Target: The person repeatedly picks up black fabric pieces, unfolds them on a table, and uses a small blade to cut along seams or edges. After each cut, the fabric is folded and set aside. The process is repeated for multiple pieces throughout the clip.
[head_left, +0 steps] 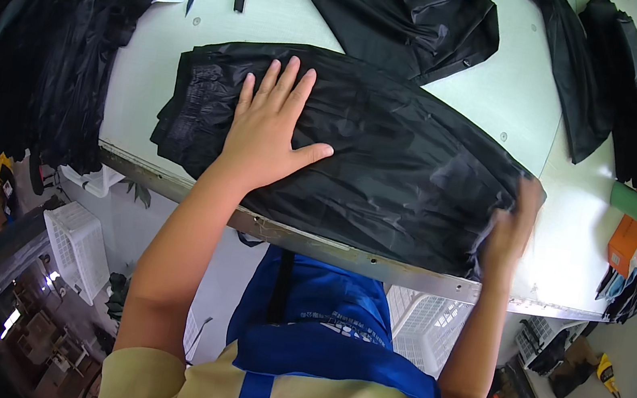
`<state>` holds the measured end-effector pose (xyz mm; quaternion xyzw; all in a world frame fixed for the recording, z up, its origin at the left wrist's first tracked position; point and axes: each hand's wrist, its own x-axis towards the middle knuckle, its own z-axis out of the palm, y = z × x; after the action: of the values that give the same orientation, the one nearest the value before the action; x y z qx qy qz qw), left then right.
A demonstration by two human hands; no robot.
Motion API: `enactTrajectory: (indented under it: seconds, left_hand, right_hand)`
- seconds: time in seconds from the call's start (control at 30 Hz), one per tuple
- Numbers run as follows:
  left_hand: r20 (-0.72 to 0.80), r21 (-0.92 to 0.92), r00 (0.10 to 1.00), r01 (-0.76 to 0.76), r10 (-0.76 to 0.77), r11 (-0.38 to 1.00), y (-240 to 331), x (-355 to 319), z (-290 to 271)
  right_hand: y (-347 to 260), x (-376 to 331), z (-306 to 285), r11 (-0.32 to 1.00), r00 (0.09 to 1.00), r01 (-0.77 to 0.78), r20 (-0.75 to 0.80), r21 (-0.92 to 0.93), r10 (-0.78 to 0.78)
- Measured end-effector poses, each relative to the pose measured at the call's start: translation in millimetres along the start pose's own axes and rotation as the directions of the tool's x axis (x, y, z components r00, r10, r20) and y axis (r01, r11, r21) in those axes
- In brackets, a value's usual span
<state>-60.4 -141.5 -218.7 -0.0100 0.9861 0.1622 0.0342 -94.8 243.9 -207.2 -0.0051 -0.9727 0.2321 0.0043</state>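
Note:
A pair of black trousers [389, 160] in thin, slightly shiny cloth lies folded lengthwise along the table's near edge. Its gathered elastic waistband is at the left end, and the narrower leg end points right. My left hand [266, 139] rests flat on the cloth near the waistband, fingers stretched out and thumb apart. At the leg end, my right hand [510, 234] touches the edge of the cloth. Motion smears its fingers, so whether they pinch the cloth is unclear. Just beyond the trousers lies another black garment [417, 17], partly touching them.
Stacked black garments [51, 72] hang over the left end of the white table [142, 93]. More black garments [619, 86] lie at the right, near an orange box [627, 242] and a green roll [634, 204]. White plastic baskets [76, 246] stand below the table edge.

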Motion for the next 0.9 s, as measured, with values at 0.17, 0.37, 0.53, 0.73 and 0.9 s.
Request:
enactTrajectory:
  seconds: [0.17,0.37,0.53,0.73,0.9]
  left_hand:
    - [-0.13,-0.17,0.985,0.09,-0.113,0.981,45.9,23.9,-12.9]
    - [-0.129,-0.386,0.976,0.114,-0.176,0.915,43.2,29.9,9.4]
    - [0.052,-0.713,0.958,0.235,-0.284,0.66,38.1,31.1,-2.2]
    - [-0.069,-0.48,0.993,0.049,-0.094,0.876,43.7,30.8,2.0]
    - [-0.163,-0.227,0.986,-0.005,-0.033,0.974,51.6,30.4,14.6]
  right_hand:
    - [125.9,-22.0,-22.3,0.964,0.984,-0.131,-0.147,-0.23,0.099]
    - [113.4,-2.9,-42.1,0.927,0.943,-0.319,0.034,-0.198,0.332]
    - [56.7,26.1,-57.7,0.691,0.918,-0.269,-0.037,0.671,0.394]
    - [-90.3,70.1,-11.3,0.728,0.983,-0.141,0.181,0.671,0.024]
    - [-140.6,74.5,29.2,0.474,0.933,-0.252,0.342,0.844,-0.112]
